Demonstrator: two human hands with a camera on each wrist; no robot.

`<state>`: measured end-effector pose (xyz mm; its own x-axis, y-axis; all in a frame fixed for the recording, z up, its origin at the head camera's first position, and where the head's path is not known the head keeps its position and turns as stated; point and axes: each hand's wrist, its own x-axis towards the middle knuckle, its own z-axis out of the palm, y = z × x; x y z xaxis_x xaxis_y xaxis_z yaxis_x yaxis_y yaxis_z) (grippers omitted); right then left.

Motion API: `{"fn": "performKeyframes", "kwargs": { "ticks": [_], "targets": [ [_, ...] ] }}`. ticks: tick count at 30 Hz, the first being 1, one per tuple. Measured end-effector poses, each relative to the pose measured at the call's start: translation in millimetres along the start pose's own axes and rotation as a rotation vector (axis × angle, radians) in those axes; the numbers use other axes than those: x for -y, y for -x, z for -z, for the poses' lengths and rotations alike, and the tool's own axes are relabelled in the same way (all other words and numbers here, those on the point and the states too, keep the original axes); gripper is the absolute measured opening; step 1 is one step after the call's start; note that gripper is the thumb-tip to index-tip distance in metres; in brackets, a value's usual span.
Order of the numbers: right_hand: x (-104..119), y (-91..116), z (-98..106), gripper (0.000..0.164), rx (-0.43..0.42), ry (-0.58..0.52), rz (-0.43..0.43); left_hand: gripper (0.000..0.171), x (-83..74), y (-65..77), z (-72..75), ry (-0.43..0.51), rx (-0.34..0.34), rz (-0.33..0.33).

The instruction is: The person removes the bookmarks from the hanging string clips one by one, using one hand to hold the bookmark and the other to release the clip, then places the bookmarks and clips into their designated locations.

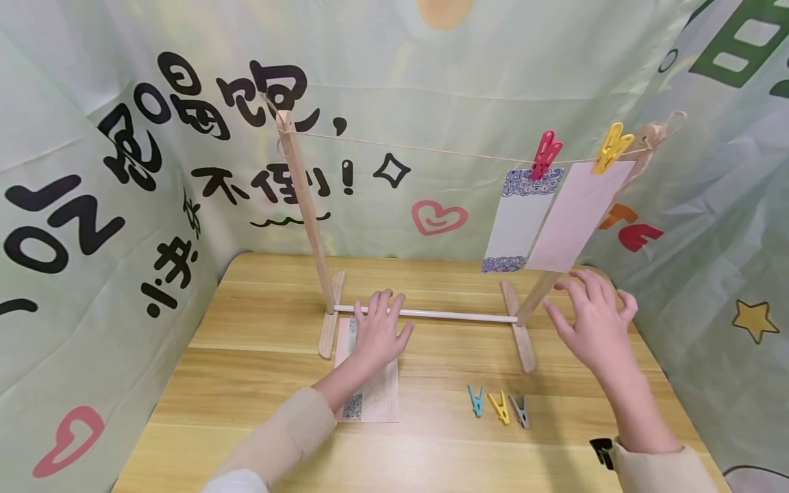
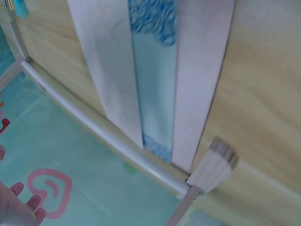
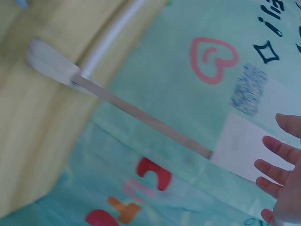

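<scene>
My left hand [image 1: 379, 335] is spread over the white rod and the paper strips; whether it touches them I cannot tell. Beneath and beside it lie pale pink strips [image 1: 383, 394] and a blue-patterned strip [image 2: 155, 84]. Near the right post, my right hand [image 1: 594, 329] has its fingers apart and holds nothing. Just above it hangs a pale pink strip [image 1: 579, 219], pinned to the string by a yellow clothespin [image 1: 612, 148]. Left of that, a red clothespin [image 1: 546, 156] pins up a white strip [image 1: 520, 222] with blue patterned ends.
A turquoise clothespin [image 1: 476, 401], a yellow one and a grey one [image 1: 520, 411] lie on the wooden table [image 1: 431, 459]. The string [image 1: 401, 146] runs between a left post [image 1: 306, 209] and a right post [image 1: 537, 296]. A white rod [image 1: 456, 315] joins their bases.
</scene>
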<state>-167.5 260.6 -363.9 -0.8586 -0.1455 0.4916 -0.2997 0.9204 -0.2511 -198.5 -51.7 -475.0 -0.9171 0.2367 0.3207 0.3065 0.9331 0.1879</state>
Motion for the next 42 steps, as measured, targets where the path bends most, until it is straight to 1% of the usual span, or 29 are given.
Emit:
{"fn": "performKeyframes", "kwargs": {
  "ticks": [3, 8, 13, 17, 22, 27, 34, 42],
  "targets": [
    [4, -11, 9, 0.031, -0.023, 0.01, 0.026, 0.051, -2.2, -7.8, 3.9, 0.014, -0.014, -0.017],
    [11, -25, 23, 0.033, -0.042, 0.008, 0.042, 0.05, -6.9, -21.4, 9.2, 0.052, -0.043, -0.049],
    [17, -37, 35, 0.034, -0.068, 0.0, 0.06, 0.05, -12.5, -33.0, 14.7, 0.071, -0.044, -0.058],
    [21, -47, 44, 0.035, -0.112, -0.006, 0.09, 0.05, -18.1, -42.0, 19.6, 0.091, -0.042, -0.059],
    [23, -57, 55, 0.034, -0.194, -0.016, 0.141, 0.051, -26.4, -53.6, 24.0, 0.118, -0.032, -0.075],
    [25, -66, 64, 0.037, -0.251, -0.015, 0.187, 0.051, -34.9, -64.4, 29.2, 0.104, -0.023, -0.09],
    [35, -79, 77, 0.039, -0.319, -0.038, 0.197, 0.05, -45.4, -76.7, 34.7, 0.104, -0.058, -0.118],
    [46, -97, 91, 0.037, -0.337, -0.023, 0.219, 0.052, -57.0, -87.5, 38.8, 0.112, -0.05, -0.135]
  ]
}}
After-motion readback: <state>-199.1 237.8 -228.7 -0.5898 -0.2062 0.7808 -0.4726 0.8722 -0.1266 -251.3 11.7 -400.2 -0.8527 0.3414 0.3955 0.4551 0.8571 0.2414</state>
